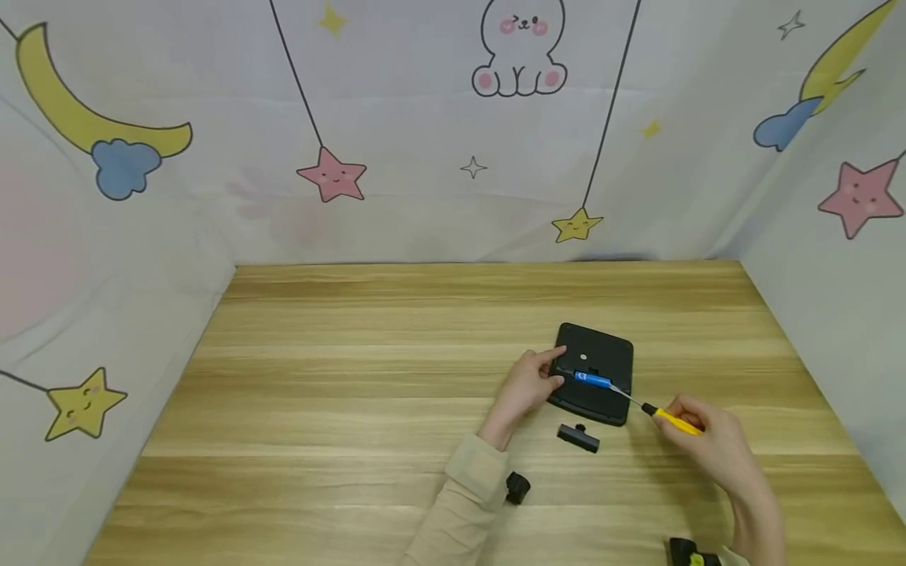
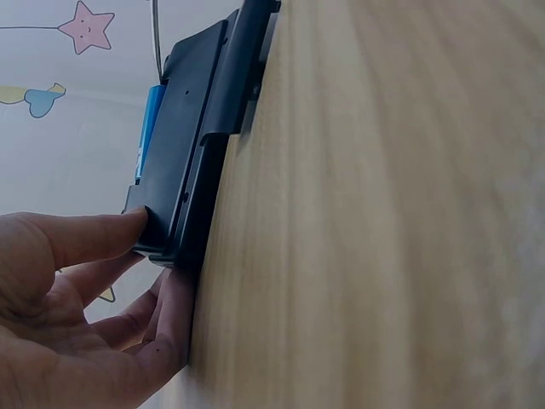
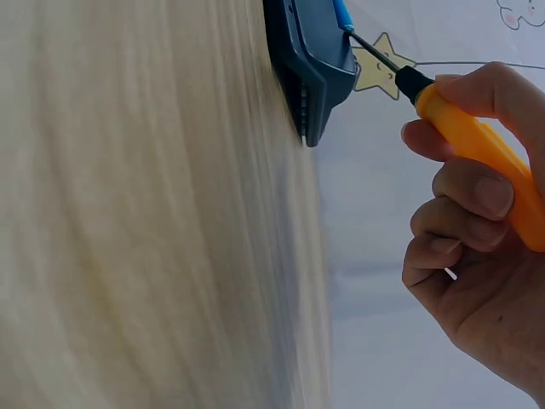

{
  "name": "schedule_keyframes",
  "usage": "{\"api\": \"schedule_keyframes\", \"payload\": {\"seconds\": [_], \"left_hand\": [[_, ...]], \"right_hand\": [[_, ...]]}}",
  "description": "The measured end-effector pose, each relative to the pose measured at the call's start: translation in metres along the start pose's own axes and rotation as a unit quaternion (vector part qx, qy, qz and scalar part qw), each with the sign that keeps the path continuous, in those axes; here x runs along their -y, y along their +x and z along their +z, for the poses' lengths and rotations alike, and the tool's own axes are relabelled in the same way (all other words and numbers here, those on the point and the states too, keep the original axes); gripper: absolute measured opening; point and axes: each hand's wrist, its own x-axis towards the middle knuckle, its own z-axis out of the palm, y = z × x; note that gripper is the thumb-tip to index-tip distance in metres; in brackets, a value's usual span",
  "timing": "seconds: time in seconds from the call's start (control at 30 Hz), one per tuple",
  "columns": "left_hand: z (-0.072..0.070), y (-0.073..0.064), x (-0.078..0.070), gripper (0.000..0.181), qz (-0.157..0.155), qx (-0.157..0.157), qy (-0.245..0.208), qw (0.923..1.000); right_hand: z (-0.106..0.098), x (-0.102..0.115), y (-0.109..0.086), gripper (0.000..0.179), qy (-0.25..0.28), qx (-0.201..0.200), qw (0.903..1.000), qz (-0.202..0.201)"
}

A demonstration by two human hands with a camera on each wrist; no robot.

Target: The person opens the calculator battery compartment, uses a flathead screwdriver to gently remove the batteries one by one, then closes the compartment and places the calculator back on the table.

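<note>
A flat black device (image 1: pixel 594 350) with rounded corners lies on the wooden table, a blue battery (image 1: pixel 591 380) seated in the slot on its upper side. My left hand (image 1: pixel 522 389) grips the device's left edge, thumb (image 2: pixel 102 236) on the upper face and other fingers along the side. In my right hand (image 1: pixel 715 440) is a yellow-handled screwdriver (image 3: pixel 477 141); its thin metal shaft reaches the battery's right end. The shape of the screwdriver's tip cannot be made out. A small black battery cover (image 1: pixel 578 438) with a tab lies just below the device.
The wooden table (image 1: pixel 340 393) meets a pale curtain (image 1: pixel 425 220) printed with stars and moons at its back and sides. A black wrist camera (image 1: pixel 517 487) shows beside the left sleeve, and another (image 1: pixel 683 552) at the right wrist.
</note>
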Motion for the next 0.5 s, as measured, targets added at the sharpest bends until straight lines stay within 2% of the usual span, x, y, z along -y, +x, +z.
{"api": "schedule_keyframes", "payload": {"seconds": [0.33, 0.5], "left_hand": [[0.0015, 0.0002, 0.0006, 0.049, -0.004, -0.002, 0.001, 1.0000], [0.0021, 0.0009, 0.0022, 0.050, -0.006, -0.001, -0.006, 1.0000]], "right_hand": [[0.0029, -0.0046, -0.0036, 0.016, 0.032, -0.024, 0.9991, -0.016], [0.0012, -0.0032, -0.0032, 0.015, 0.023, -0.022, 0.9994, -0.014]]}}
